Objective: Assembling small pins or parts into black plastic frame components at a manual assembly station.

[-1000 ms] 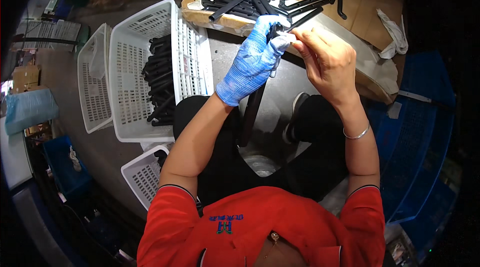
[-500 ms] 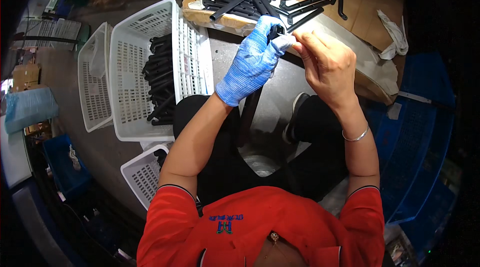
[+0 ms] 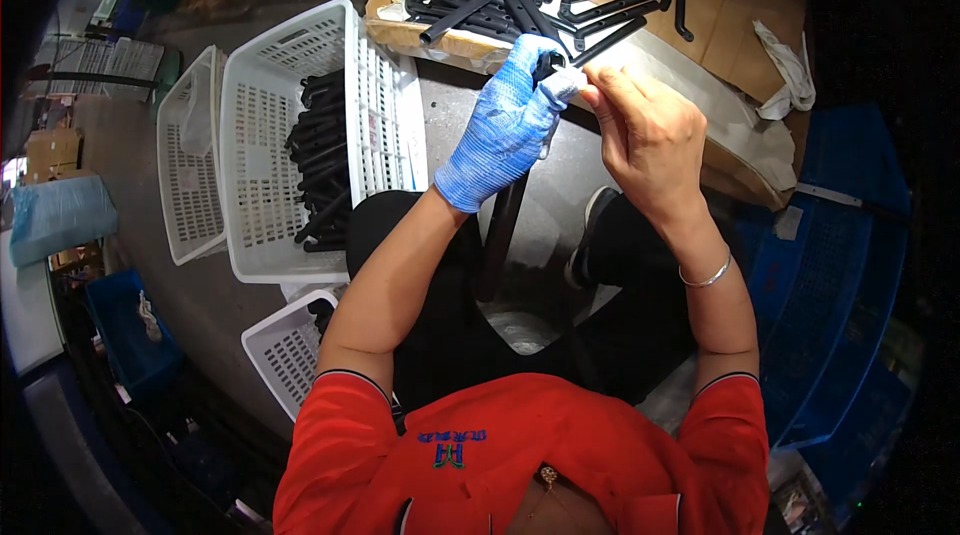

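Note:
My left hand [image 3: 505, 125], in a blue knitted glove, is wrapped round a black tube-like part [image 3: 503, 240]. Its upper end shows between thumb and fingers, and its long lower end hangs toward my legs. Bare and pinched, my right hand [image 3: 655, 130] has thumb and forefinger together right beside the gloved thumb, at the part's upper end. Whatever small thing those fingertips hold is too small to make out. Just beyond both hands, a heap of similar black parts [image 3: 480, 0] lies on a cardboard-covered surface [image 3: 735, 35].
To my left stands a white perforated basket [image 3: 255, 155] with many black parts [image 3: 322, 160] in it. Another white basket [image 3: 185, 185] is beside it, and a smaller one [image 3: 285, 350] sits nearer me. Blue crates [image 3: 820, 285] are at the right. A crumpled white cloth [image 3: 792, 75] lies on the cardboard.
My right hand has shifted slightly left and down, still pinched. The black part's lower end has swung a little to the right in my left hand's grip.

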`<state>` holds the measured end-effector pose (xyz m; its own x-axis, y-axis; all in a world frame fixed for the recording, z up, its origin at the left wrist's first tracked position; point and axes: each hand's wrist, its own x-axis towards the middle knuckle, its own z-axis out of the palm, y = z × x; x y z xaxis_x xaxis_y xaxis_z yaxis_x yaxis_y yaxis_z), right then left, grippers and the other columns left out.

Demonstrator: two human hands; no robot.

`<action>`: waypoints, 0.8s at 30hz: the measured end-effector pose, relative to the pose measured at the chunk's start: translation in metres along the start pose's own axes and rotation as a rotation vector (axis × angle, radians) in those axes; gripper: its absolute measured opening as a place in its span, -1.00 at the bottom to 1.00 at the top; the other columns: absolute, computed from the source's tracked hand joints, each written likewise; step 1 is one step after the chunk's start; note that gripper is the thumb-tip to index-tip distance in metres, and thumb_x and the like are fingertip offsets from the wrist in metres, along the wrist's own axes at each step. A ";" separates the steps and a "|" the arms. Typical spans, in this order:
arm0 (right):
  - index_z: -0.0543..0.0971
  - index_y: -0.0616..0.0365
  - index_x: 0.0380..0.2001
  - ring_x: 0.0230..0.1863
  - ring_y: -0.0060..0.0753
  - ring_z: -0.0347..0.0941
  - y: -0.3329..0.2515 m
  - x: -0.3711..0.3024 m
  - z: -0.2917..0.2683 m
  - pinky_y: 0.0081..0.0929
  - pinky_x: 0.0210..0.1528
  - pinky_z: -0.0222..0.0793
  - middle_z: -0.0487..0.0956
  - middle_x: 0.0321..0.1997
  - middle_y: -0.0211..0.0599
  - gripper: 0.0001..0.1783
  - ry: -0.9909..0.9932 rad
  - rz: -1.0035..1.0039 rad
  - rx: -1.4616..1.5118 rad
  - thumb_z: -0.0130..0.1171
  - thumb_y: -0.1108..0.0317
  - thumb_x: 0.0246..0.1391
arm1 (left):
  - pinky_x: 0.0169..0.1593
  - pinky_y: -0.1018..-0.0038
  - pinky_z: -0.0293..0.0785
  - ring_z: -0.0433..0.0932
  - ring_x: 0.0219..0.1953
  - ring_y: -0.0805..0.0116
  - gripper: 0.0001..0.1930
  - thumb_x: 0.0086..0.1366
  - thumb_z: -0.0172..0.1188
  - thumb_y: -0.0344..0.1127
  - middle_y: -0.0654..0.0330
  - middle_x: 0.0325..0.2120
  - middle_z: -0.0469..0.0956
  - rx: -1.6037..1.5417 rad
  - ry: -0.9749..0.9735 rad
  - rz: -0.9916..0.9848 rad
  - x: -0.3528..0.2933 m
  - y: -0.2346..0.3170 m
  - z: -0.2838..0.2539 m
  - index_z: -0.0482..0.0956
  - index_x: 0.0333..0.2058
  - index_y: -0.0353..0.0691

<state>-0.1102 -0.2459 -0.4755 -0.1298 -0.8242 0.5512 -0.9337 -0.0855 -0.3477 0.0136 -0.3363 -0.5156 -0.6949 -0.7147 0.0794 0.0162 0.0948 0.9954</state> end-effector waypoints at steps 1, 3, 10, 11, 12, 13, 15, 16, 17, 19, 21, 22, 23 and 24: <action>0.55 0.14 -0.40 -0.61 -0.24 0.38 0.000 0.000 0.000 -0.42 -0.57 0.22 0.44 -0.58 -0.26 -0.89 0.000 0.000 0.000 0.16 0.35 0.02 | -0.59 0.61 0.29 0.30 -0.65 0.62 -0.75 0.28 0.08 -0.17 0.26 -0.57 0.36 0.061 0.004 0.036 -0.001 -0.001 0.000 0.34 -0.18 -0.15; 0.55 0.15 -0.40 -0.61 -0.25 0.38 0.001 -0.001 0.001 -0.42 -0.57 0.22 0.45 -0.58 -0.26 -0.89 0.001 0.008 -0.016 0.16 0.36 0.01 | -0.60 0.62 0.28 0.29 -0.67 0.63 -0.76 0.28 0.08 -0.17 0.27 -0.58 0.36 0.122 0.007 0.073 -0.001 0.000 0.000 0.34 -0.18 -0.15; 0.56 0.16 -0.39 -0.59 -0.24 0.41 0.001 -0.002 0.001 -0.43 -0.55 0.25 0.48 -0.56 -0.23 -0.89 -0.001 0.033 -0.025 0.17 0.36 0.01 | -0.62 0.65 0.25 0.26 -0.67 0.66 -0.80 0.29 0.06 -0.19 0.33 -0.60 0.32 -0.140 0.011 -0.128 -0.002 0.008 0.003 0.34 -0.22 -0.14; 0.56 0.16 -0.38 -0.58 -0.22 0.42 0.001 -0.002 0.001 -0.44 -0.54 0.27 0.49 -0.54 -0.23 -0.88 0.008 0.021 -0.021 0.17 0.36 0.01 | -0.62 0.66 0.26 0.26 -0.67 0.66 -0.81 0.29 0.06 -0.20 0.33 -0.60 0.31 -0.118 0.019 -0.124 -0.002 0.007 0.003 0.34 -0.22 -0.14; 0.55 0.16 -0.36 -0.56 -0.20 0.43 0.001 -0.001 0.002 -0.45 -0.53 0.28 0.51 -0.53 -0.22 -0.87 0.017 0.010 -0.017 0.17 0.36 0.01 | -0.62 0.66 0.26 0.26 -0.67 0.66 -0.81 0.29 0.06 -0.20 0.33 -0.60 0.31 -0.117 0.019 -0.124 -0.002 0.006 0.003 0.34 -0.22 -0.14; 0.55 0.16 -0.36 -0.56 -0.20 0.43 0.002 -0.002 0.003 -0.45 -0.53 0.28 0.51 -0.53 -0.22 -0.87 0.018 0.009 -0.016 0.17 0.36 0.01 | -0.60 0.66 0.27 0.28 -0.66 0.66 -0.81 0.29 0.06 -0.21 0.32 -0.59 0.32 -0.142 0.021 -0.114 -0.001 0.005 0.004 0.34 -0.21 -0.15; 0.54 0.21 -0.32 -0.56 -0.33 0.46 0.005 -0.005 0.007 -0.49 -0.51 0.29 0.52 -0.53 -0.25 -0.85 0.012 0.093 0.035 0.14 0.37 0.06 | -0.59 0.66 0.29 0.29 -0.65 0.66 -0.80 0.29 0.05 -0.23 0.32 -0.58 0.33 -0.170 0.018 -0.103 0.001 0.000 0.006 0.33 -0.20 -0.15; 0.54 0.21 -0.32 -0.56 -0.33 0.46 0.007 -0.004 0.009 -0.49 -0.51 0.29 0.52 -0.53 -0.25 -0.85 0.012 0.094 0.033 0.14 0.37 0.06 | -0.56 0.63 0.31 0.31 -0.63 0.63 -0.79 0.29 0.04 -0.24 0.29 -0.56 0.35 -0.145 0.029 -0.063 0.002 -0.003 0.007 0.33 -0.17 -0.17; 0.53 0.22 -0.32 -0.56 -0.43 0.43 0.009 -0.003 0.012 -0.51 -0.52 0.27 0.51 -0.54 -0.30 -0.84 0.008 0.222 0.249 0.13 0.36 0.08 | -0.54 0.61 0.33 0.33 -0.60 0.61 -0.78 0.30 0.03 -0.26 0.26 -0.53 0.37 -0.121 0.039 -0.025 0.002 -0.006 0.008 0.32 -0.15 -0.19; 0.51 0.28 -0.35 -0.52 -0.70 0.33 0.010 -0.002 0.015 -0.63 -0.50 0.23 0.47 -0.55 -0.47 -0.84 0.010 0.382 0.533 0.15 0.38 0.07 | -0.51 0.61 0.36 0.37 -0.58 0.59 -0.79 0.31 -0.03 -0.31 0.25 -0.50 0.39 -0.018 0.032 0.006 0.000 -0.011 0.012 0.29 -0.11 -0.19; 0.51 0.28 -0.35 -0.51 -0.73 0.32 0.010 -0.001 0.018 -0.68 -0.47 0.23 0.46 -0.54 -0.51 -0.84 -0.056 0.421 0.573 0.18 0.40 0.05 | -0.46 0.57 0.41 0.43 -0.54 0.52 -0.76 0.31 -0.09 -0.39 0.19 -0.45 0.43 0.166 0.020 0.110 -0.002 -0.021 0.012 0.25 -0.06 -0.21; 0.51 0.29 -0.36 -0.51 -0.76 0.31 0.010 -0.001 0.019 -0.74 -0.45 0.24 0.46 -0.53 -0.55 -0.84 -0.123 0.459 0.614 0.21 0.42 0.02 | -0.41 0.55 0.42 0.45 -0.50 0.51 -0.75 0.30 -0.08 -0.39 0.16 -0.40 0.46 0.219 0.032 0.086 -0.004 -0.025 0.012 0.25 -0.06 -0.22; 0.52 0.32 -0.33 -0.52 -0.83 0.25 0.011 -0.002 0.021 -0.82 -0.45 0.18 0.42 -0.54 -0.60 -0.85 -0.108 0.467 0.634 0.20 0.49 0.00 | -0.37 0.55 0.42 0.45 -0.48 0.51 -0.74 0.29 -0.07 -0.39 0.15 -0.38 0.46 0.243 0.029 0.138 -0.003 -0.021 0.012 0.27 -0.05 -0.23; 0.52 0.32 -0.33 -0.52 -0.83 0.25 0.013 -0.004 0.024 -0.82 -0.45 0.18 0.42 -0.54 -0.60 -0.85 -0.107 0.468 0.630 0.20 0.49 0.00 | -0.34 0.54 0.42 0.44 -0.46 0.51 -0.74 0.29 -0.05 -0.39 0.15 -0.37 0.47 0.266 0.026 0.190 -0.003 -0.016 0.010 0.28 -0.04 -0.23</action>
<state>-0.1138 -0.2578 -0.5006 -0.3996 -0.8994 0.1771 -0.4209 0.0084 -0.9071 0.0080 -0.3291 -0.5324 -0.6785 -0.6842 0.2673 -0.0473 0.4038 0.9136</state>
